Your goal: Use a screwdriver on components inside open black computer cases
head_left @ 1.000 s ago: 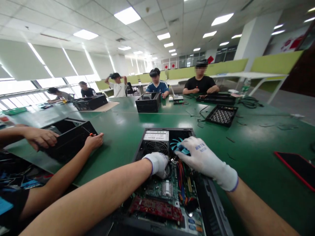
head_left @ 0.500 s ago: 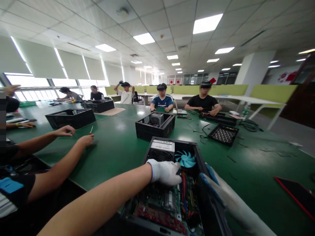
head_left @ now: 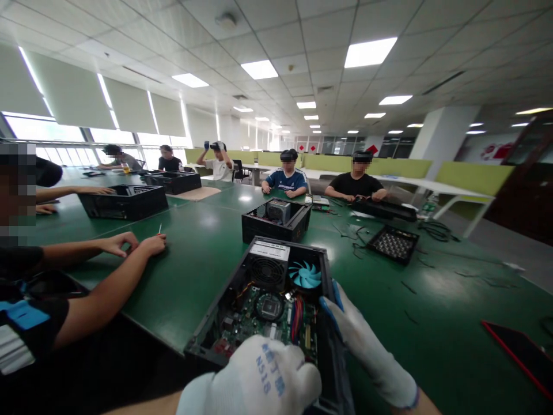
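Big office, white panel ceiling, pale roller blinds at left, lime-green partitions behind; co-workers seated round a long glossy green table (head_left: 203,242). Black rectangular metal computer case (head_left: 337,363), top side uncovered, at the table's near edge. Long axis runs from the near edge toward the far edge, tipped slightly left at the near end. Far end carries a black power supply with white label (head_left: 266,268) in the far-left corner and a turquoise round-bladed fan (head_left: 305,275) in the far-right corner. Green circuit board (head_left: 246,317) nearer, black ring-shaped socket frame on it, multicoloured cable bundle (head_left: 296,320) to its right.

Left hand (head_left: 268,372), white glove with blue print, comes in from the bottom, back up, over the case's near part; fingers bent, tips hidden, can't tell if it holds anything. Right hand (head_left: 356,328), white glove with blue palm, reaches in from lower right, digits parted at the case's right wall; can't tell how firm the contact is. Case therefore sits under the left hand and left of the right.

Second black case (head_left: 276,219) just beyond the far end. Co-worker's hand (head_left: 153,245) at left has a screwdriver.
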### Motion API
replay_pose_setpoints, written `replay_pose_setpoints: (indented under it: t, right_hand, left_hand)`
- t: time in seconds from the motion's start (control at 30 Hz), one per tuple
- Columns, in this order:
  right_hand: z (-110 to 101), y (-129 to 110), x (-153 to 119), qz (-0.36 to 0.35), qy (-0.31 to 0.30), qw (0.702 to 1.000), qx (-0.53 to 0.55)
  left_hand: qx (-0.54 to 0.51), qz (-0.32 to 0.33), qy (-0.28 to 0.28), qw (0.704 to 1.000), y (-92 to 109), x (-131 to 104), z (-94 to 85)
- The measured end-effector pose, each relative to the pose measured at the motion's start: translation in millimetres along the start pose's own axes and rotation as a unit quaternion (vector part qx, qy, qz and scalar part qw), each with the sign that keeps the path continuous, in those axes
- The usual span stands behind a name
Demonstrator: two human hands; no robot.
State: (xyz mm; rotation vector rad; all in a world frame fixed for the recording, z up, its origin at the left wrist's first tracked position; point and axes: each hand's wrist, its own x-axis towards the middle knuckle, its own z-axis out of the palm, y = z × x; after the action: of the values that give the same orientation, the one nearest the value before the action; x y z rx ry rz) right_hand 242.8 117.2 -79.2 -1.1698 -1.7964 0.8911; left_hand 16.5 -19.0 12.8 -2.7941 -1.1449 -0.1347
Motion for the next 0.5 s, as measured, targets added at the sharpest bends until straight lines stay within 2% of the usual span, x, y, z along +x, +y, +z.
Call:
replay_pose_setpoints:
  t: [0.1,0.17,0.2,0.33,0.43,0.5]
  right_hand:
    - [38.6,-16.0,28.2,-0.002,-0.024,1.0,0.003]
    - [66.5,-28.7,51.7,-0.025,-0.051,0.998,-0.017]
    - [81.1,-35.3,64.5,-0.041,-0.078,0.995,-0.041]
    - [138.7,-59.7,113.9,-0.081,-0.12,0.987,-0.07]
    - [170.7,-70.5,141.1,-0.111,-0.15,0.977,-0.103]
    - [180.8,-72.4,154.2,-0.134,-0.172,0.967,-0.129]
  left_hand:
    - [0.049,-0.038,0.1,0.993,-2.3,-14.4,38.3]
    - [0.038,-0.061,0.156,0.985,-4.0,-24.0,61.5]
    - [0.019,-0.074,0.166,0.983,-4.6,-28.2,71.4]
    - [-0.111,-0.157,0.163,0.968,-6.5,-34.1,103.9]
    - [-0.143,-0.246,0.228,0.931,-12.9,-28.9,130.0]
    - [-0.132,-0.283,0.265,0.912,-22.1,-26.8,149.7]
